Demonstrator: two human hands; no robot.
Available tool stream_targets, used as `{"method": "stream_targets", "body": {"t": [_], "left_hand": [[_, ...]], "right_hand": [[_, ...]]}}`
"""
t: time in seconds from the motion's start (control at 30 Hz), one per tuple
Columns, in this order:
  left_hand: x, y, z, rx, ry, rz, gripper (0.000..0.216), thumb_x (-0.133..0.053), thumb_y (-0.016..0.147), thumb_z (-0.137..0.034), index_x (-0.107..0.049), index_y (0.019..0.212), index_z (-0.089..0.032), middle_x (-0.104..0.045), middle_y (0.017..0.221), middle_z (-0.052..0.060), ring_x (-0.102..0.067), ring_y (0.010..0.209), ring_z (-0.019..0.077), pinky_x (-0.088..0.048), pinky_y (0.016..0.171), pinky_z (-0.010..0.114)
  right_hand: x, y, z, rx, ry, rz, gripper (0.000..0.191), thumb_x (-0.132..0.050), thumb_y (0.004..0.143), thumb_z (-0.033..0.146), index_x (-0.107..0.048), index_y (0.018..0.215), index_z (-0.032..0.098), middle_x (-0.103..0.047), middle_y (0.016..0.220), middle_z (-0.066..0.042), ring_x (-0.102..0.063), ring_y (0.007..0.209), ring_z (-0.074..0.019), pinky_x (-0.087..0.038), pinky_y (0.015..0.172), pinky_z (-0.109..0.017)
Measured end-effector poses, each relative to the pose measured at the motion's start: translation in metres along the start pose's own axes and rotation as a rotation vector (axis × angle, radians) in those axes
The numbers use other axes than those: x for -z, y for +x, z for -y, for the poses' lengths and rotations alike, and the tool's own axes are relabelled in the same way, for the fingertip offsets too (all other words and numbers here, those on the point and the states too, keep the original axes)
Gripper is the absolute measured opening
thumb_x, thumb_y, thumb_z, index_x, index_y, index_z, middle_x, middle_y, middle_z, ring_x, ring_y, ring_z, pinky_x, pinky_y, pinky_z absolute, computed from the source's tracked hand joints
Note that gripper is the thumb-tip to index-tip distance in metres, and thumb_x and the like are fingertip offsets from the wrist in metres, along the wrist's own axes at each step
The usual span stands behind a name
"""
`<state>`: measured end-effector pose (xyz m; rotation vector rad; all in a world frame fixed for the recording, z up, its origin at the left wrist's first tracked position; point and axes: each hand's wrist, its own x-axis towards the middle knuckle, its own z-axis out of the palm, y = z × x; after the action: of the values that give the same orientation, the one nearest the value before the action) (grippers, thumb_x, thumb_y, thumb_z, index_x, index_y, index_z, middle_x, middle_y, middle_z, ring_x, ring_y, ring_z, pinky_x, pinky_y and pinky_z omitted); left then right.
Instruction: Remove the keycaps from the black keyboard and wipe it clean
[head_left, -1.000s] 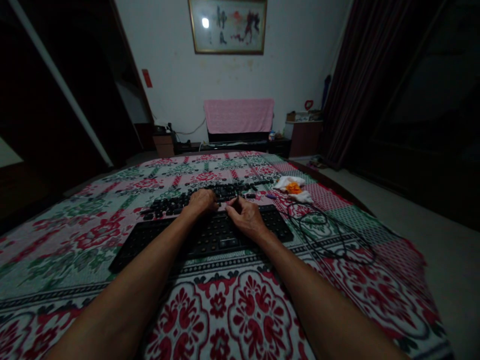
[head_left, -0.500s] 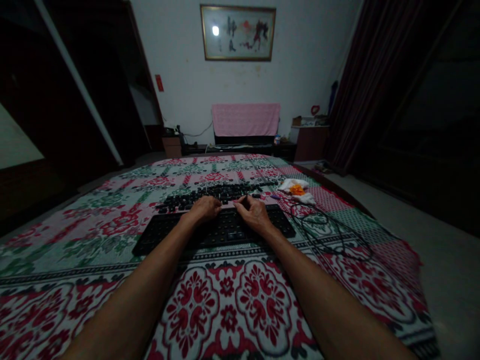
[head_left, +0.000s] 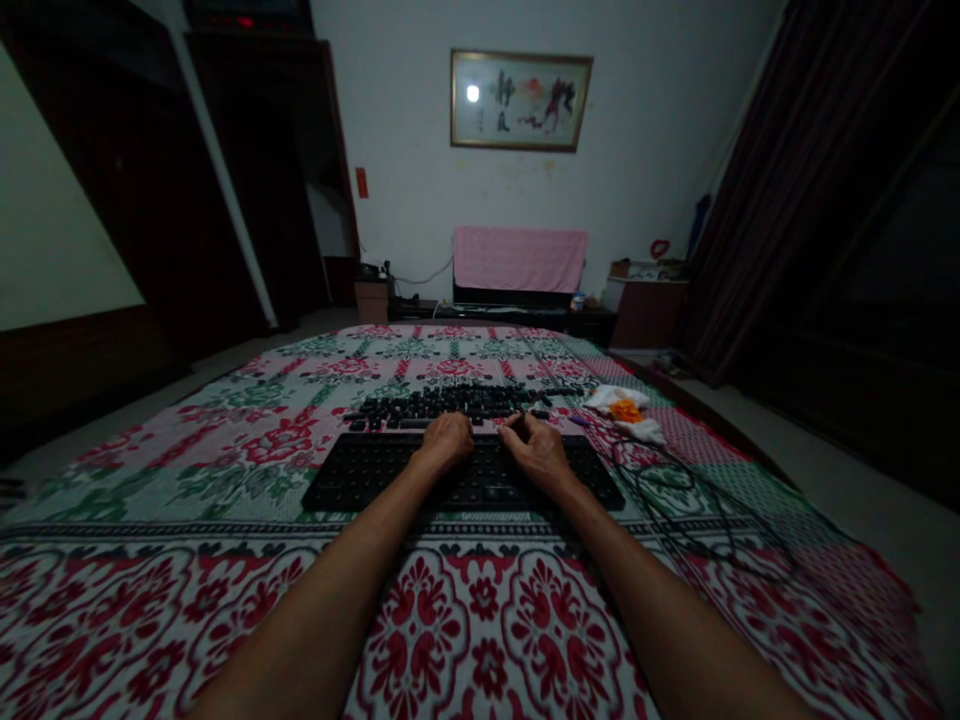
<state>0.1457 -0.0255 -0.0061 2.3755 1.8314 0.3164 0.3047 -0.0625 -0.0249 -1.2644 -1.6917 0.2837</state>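
A black keyboard with its keycaps off lies on the patterned cloth in front of me. My left hand is over the middle of its far edge, fingers curled together; what they hold, if anything, is hidden. Close by on the right, my right hand is closed, thumb and fingertips drawn together toward the left. Something dark shows between them, too small to name. Just beyond the keyboard, many loose black keycaps lie spread across the cloth.
White tissue with an orange item lies at the right beyond the keyboard, near a purple pen-like thing. A black cable coils on the cloth's right side. The patterned cloth covers the table.
The whole view has shifted, so the scene sits farther right and a little lower. Both hands stay over the keyboard's far edge, close together, with their fingers still closed.
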Motion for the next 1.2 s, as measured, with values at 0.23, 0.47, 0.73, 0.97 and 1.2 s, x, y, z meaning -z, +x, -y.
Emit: {"method": "stream_targets", "body": {"t": [0.23, 0.47, 0.73, 0.97, 1.2], "left_hand": [[0.006, 0.000, 0.013, -0.001, -0.008, 0.000, 0.034, -0.045, 0.076, -0.016, -0.068, 0.100, -0.020, -0.068, 0.102, 0.013, -0.061, 0.100, 0.0243, -0.046, 0.083, 0.031], [0.010, 0.001, 0.025, 0.049, 0.044, -0.017, 0.033, -0.042, 0.079, -0.022, -0.068, 0.098, -0.021, -0.069, 0.098, 0.012, -0.062, 0.095, 0.0246, -0.048, 0.078, 0.031], [0.007, 0.002, 0.027, 0.017, 0.062, -0.025, 0.034, -0.041, 0.078, -0.021, -0.067, 0.099, -0.021, -0.069, 0.099, 0.012, -0.062, 0.097, 0.0245, -0.047, 0.080, 0.033], [0.008, 0.002, 0.027, 0.030, 0.059, -0.012, 0.033, -0.041, 0.081, -0.024, -0.067, 0.102, -0.021, -0.069, 0.099, 0.012, -0.062, 0.097, 0.0233, -0.046, 0.082, 0.032], [0.006, 0.004, 0.028, 0.035, 0.086, -0.003, 0.034, -0.041, 0.079, -0.021, -0.067, 0.101, -0.021, -0.068, 0.101, 0.011, -0.062, 0.096, 0.0237, -0.047, 0.081, 0.032]], "right_hand": [[-0.004, 0.002, 0.006, 0.000, 0.071, 0.038, 0.023, -0.053, 0.076, 0.037, -0.062, 0.080, 0.017, -0.065, 0.071, -0.002, -0.059, 0.065, -0.0149, -0.044, 0.065, -0.026], [0.000, 0.002, 0.017, -0.054, 0.424, 0.322, 0.022, -0.058, 0.074, 0.037, -0.058, 0.081, 0.016, -0.063, 0.067, 0.000, -0.059, 0.062, -0.0125, -0.047, 0.063, -0.024], [0.003, -0.005, 0.030, 0.023, 0.389, 0.566, 0.021, -0.063, 0.070, 0.034, -0.062, 0.079, 0.015, -0.059, 0.063, 0.002, -0.053, 0.056, -0.0092, -0.042, 0.054, -0.018], [0.003, -0.007, 0.031, 0.108, 0.313, 0.571, 0.016, -0.060, 0.074, 0.031, -0.062, 0.079, 0.016, -0.060, 0.063, 0.002, -0.053, 0.057, -0.0093, -0.041, 0.054, -0.018], [0.004, -0.008, 0.038, 0.248, 0.116, 0.583, 0.013, -0.058, 0.076, 0.027, -0.062, 0.077, 0.015, -0.053, 0.058, 0.004, -0.045, 0.053, -0.0072, -0.033, 0.051, -0.017]]}}
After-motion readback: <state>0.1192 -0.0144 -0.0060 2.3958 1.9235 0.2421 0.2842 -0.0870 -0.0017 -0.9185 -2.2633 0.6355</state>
